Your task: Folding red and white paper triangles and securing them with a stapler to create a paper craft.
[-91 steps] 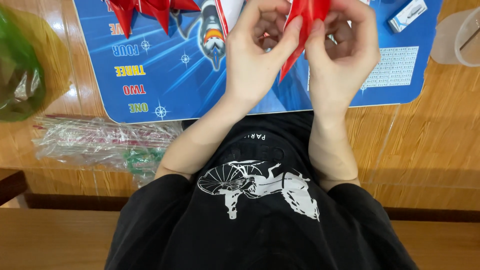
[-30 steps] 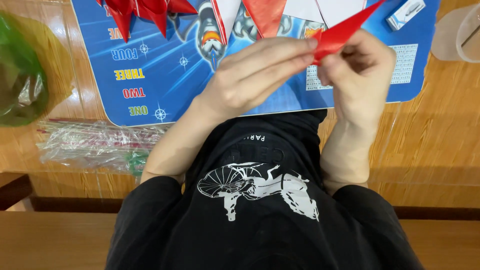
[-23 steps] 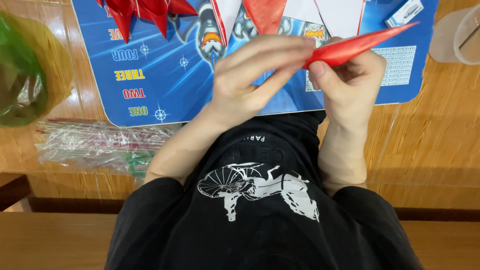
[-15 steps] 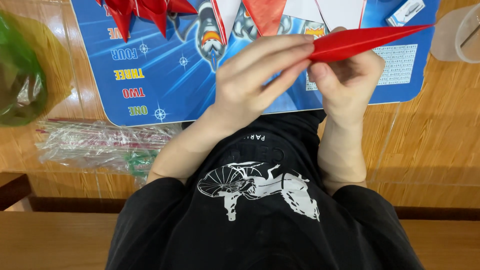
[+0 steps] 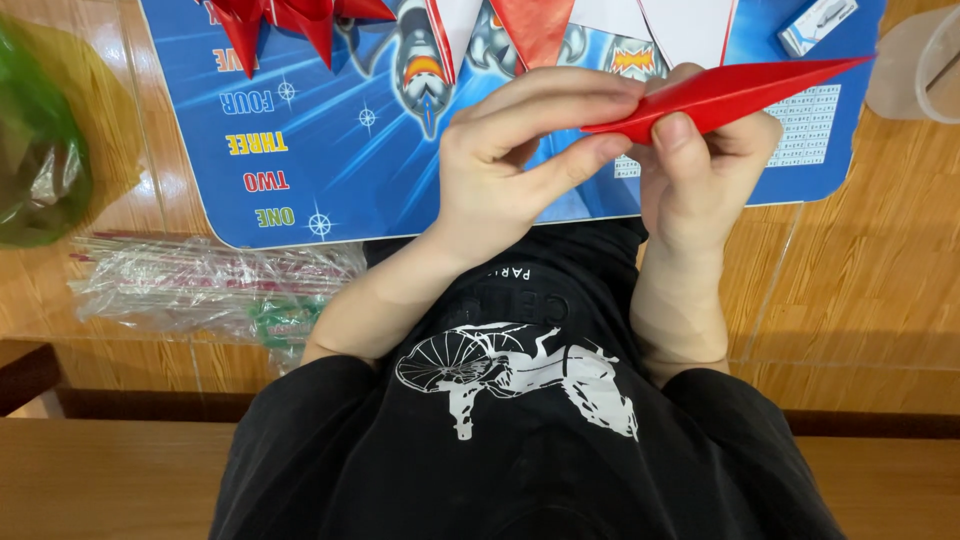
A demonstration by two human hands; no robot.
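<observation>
Red folded paper (image 5: 740, 88), near end perhaps hidden between both hands.

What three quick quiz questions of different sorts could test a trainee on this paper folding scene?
1. True or false: both hands grip the folded red paper.
2. Which lies nearest the left hand? A) clear cup B) blue mat C) green bag
3. Fill in: the paper's long tip points toward the person's ____.

Key: 1 true; 2 B; 3 right. The right hand pinches it from below.
</observation>
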